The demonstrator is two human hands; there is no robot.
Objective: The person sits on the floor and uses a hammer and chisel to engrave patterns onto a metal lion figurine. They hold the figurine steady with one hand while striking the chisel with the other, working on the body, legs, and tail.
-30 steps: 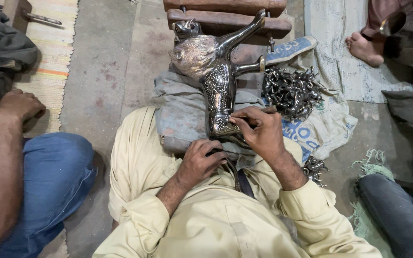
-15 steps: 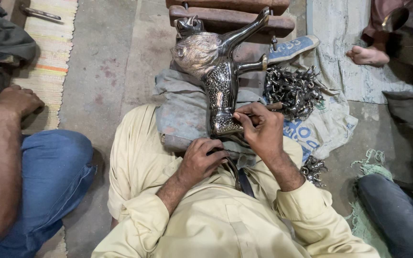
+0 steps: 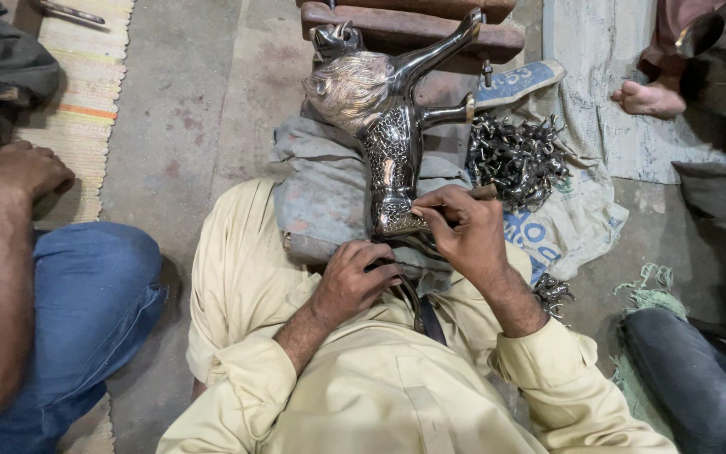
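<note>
Hands of a seated person in pale yellow clothing work at centre frame on a shiny engraved silver metal animal figure [image 3: 392, 126], which lies across a grey cloth pad [image 3: 321, 189] on the lap. The right hand [image 3: 464, 231] pinches a thin tool against the figure's lower end, fingers closed. The left hand [image 3: 355, 277] curls shut over the figure's base. A pile of small dark metal pieces [image 3: 514, 160] sits just right.

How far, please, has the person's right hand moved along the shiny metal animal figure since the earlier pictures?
No real move: the right hand stays at the metal animal figure's lower end, beside the pile of small metal pieces.
</note>
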